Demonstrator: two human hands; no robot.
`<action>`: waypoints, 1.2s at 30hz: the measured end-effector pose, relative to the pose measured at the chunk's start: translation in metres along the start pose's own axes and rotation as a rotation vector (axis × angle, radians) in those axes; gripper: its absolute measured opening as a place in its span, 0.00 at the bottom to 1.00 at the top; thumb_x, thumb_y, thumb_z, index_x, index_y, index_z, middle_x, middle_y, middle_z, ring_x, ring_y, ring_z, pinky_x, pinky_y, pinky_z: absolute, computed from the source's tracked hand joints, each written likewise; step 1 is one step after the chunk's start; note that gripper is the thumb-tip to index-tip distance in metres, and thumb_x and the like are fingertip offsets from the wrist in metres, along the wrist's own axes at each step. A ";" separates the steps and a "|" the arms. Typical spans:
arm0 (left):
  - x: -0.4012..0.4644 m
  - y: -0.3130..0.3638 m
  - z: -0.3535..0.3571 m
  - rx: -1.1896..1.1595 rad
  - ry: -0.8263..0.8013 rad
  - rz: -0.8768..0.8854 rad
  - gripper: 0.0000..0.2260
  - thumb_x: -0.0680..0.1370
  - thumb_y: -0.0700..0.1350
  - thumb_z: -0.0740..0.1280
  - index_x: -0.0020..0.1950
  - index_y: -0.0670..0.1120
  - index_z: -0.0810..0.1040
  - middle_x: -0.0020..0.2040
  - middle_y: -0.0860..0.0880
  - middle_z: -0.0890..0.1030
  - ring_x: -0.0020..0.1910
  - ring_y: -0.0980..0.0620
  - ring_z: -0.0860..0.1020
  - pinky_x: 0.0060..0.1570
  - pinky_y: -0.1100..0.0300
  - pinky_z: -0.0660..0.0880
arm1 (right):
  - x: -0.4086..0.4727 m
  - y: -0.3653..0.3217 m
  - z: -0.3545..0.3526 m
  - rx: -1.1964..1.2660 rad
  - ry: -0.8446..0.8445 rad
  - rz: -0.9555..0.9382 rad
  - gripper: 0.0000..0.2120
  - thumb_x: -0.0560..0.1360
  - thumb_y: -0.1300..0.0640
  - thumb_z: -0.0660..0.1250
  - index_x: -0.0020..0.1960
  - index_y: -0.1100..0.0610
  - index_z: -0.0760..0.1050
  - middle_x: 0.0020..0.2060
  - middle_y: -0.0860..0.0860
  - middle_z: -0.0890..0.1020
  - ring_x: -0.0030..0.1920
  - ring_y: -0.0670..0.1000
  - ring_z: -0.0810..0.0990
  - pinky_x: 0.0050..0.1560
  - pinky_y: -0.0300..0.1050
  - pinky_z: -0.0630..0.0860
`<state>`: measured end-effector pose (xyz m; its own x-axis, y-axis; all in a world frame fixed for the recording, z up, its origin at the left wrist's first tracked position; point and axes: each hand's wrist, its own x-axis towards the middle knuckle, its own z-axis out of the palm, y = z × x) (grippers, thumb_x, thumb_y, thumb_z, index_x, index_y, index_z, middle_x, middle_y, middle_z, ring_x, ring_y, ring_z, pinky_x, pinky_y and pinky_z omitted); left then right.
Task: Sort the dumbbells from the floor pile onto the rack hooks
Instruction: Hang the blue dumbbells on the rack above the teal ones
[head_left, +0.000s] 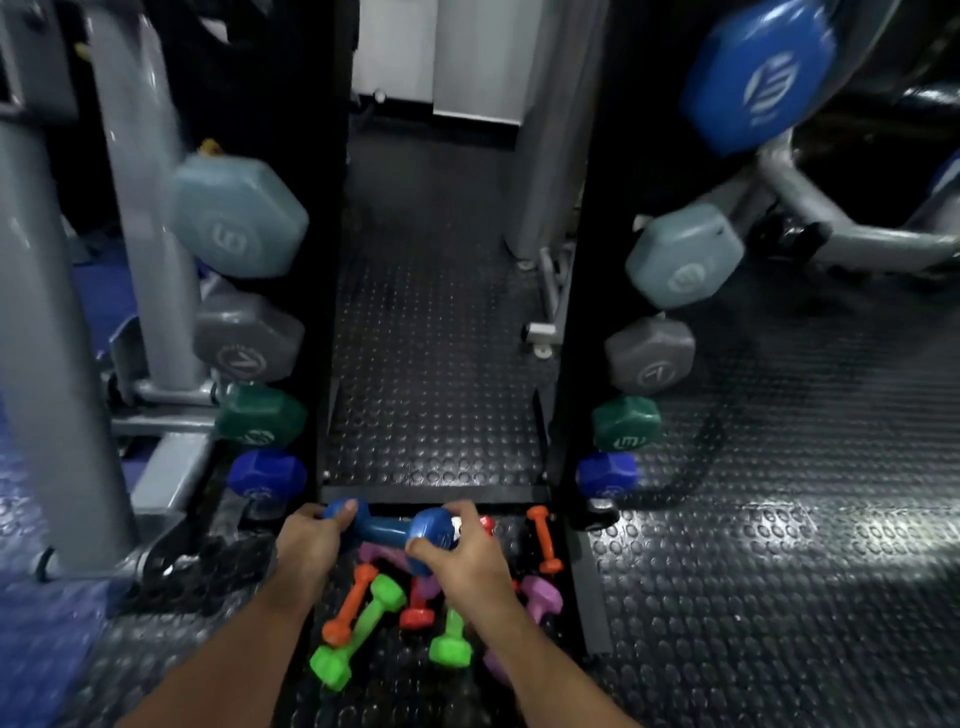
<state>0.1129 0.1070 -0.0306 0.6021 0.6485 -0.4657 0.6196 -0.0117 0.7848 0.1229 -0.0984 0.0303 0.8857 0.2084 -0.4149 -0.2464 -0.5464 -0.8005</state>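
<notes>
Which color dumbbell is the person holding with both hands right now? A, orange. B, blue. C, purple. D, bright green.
B: the left hand and the right hand each grip one end of the blue dumbbell, held above the green, orange and purple ones lying in the floor pile.

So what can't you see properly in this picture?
- Purple dumbbell: mostly hidden by the right hand's arm, head view.
- Red dumbbell: top hidden behind the blue dumbbell both hands hold.
- Numbers on the rack's dumbbells: blurred.
- Left hand: fingertips partly hidden.
</notes>
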 end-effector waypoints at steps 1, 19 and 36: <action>-0.005 0.006 -0.005 -0.024 -0.003 0.003 0.11 0.77 0.50 0.75 0.44 0.43 0.79 0.44 0.40 0.82 0.45 0.40 0.81 0.45 0.49 0.77 | -0.006 -0.008 -0.007 0.001 -0.016 -0.014 0.20 0.70 0.44 0.76 0.58 0.42 0.72 0.44 0.41 0.83 0.44 0.41 0.82 0.45 0.36 0.78; -0.082 0.090 -0.104 -0.021 0.110 0.139 0.13 0.75 0.48 0.77 0.41 0.39 0.81 0.42 0.37 0.83 0.43 0.41 0.79 0.43 0.51 0.71 | -0.103 -0.131 -0.051 -0.033 -0.069 -0.150 0.23 0.67 0.40 0.75 0.58 0.43 0.72 0.50 0.41 0.83 0.47 0.39 0.82 0.42 0.31 0.74; -0.151 0.207 -0.187 -0.153 0.211 0.288 0.17 0.73 0.54 0.78 0.48 0.39 0.83 0.43 0.39 0.82 0.43 0.40 0.79 0.45 0.49 0.73 | -0.157 -0.242 -0.079 0.023 -0.013 -0.251 0.26 0.63 0.34 0.74 0.55 0.42 0.71 0.51 0.41 0.82 0.49 0.39 0.81 0.50 0.34 0.75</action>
<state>0.0555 0.1490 0.2785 0.6136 0.7779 -0.1353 0.3485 -0.1131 0.9304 0.0745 -0.0632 0.3231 0.9152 0.3458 -0.2071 -0.0283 -0.4574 -0.8888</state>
